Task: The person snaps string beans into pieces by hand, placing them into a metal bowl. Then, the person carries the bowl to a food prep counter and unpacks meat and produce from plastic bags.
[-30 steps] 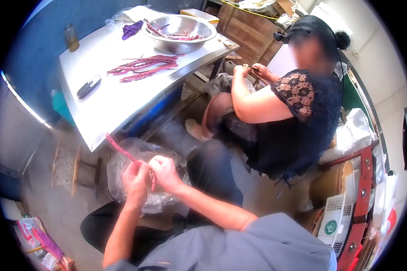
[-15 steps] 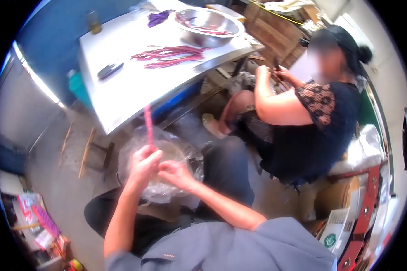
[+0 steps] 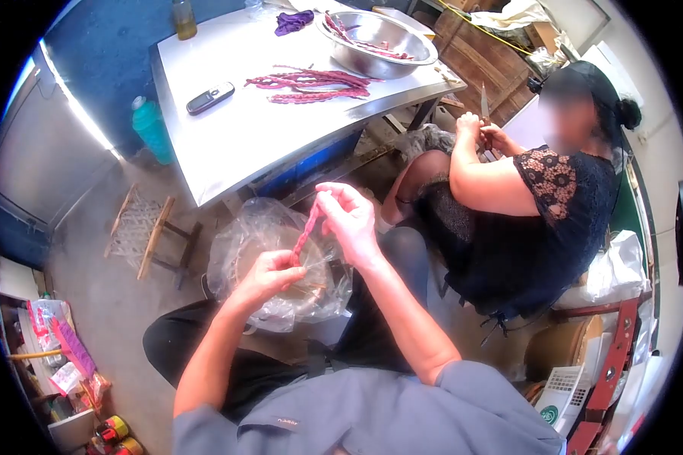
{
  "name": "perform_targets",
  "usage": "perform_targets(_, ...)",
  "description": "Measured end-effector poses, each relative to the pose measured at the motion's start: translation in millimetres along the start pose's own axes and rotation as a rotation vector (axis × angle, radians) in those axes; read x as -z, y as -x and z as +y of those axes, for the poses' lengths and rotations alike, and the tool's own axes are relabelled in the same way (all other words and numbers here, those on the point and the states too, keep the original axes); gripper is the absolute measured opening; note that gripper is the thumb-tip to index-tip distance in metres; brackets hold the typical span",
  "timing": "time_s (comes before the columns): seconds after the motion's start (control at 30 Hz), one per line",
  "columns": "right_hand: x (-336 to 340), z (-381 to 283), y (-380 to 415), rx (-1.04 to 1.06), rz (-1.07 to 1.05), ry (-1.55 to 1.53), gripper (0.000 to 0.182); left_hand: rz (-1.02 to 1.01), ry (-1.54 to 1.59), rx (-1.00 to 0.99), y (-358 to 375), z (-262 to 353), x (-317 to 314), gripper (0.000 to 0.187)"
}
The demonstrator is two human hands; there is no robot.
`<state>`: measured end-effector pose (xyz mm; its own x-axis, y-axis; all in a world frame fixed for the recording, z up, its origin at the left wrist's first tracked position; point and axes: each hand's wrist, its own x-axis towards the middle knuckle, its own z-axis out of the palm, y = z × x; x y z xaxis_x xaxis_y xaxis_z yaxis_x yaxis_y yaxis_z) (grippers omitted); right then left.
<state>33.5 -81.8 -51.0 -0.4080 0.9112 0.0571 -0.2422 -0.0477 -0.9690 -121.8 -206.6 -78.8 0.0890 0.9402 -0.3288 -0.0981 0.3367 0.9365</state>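
My left hand is closed on the lower end of a long red bean, thin and knobbly. Its upper end is pinched between the thumb and fingers of my right hand. The bean slants between both hands, above a clear plastic bag spread over a round container by my knees. What lies in the bag is hard to make out. On the white table lies a bundle of similar long red beans. A metal bowl behind it holds more of them.
On the table are a black phone, a purple cloth and a jar. A teal bottle stands beside it. A low stool is at the left. To my right sits a person holding a knife.
My right hand has moved up and right from beside my left hand to the bean's upper end. The bean, upright before, now slants between both hands. The view has shifted slightly.
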Motion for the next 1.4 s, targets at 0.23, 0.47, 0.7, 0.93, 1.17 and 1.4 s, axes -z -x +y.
perform_targets(0.23,-3,12,21,-0.083,-0.087,0.049,0.016,0.142,0.010,-0.217,-4,6,-13,0.036)
perform_targets(0.47,-9,26,43,-0.118,-0.165,0.260,0.019,0.279,0.060,-0.135,-3,8,-1,0.018)
perform_targets(0.7,-3,24,46,0.104,-0.218,0.536,0.017,0.265,0.037,-0.119,-2,12,0,0.012)
perform_targets(0.93,0,33,45,0.326,-0.292,0.761,0.011,0.233,-0.308,-0.174,-8,-5,6,0.015)
perform_targets(1.17,0,30,47,0.335,-0.343,0.762,0.012,0.219,-0.320,-0.081,1,11,5,0.022)
perform_targets(1.4,10,58,46,0.513,-0.351,0.844,0.010,0.228,-0.193,-0.011,-6,0,2,0.029)
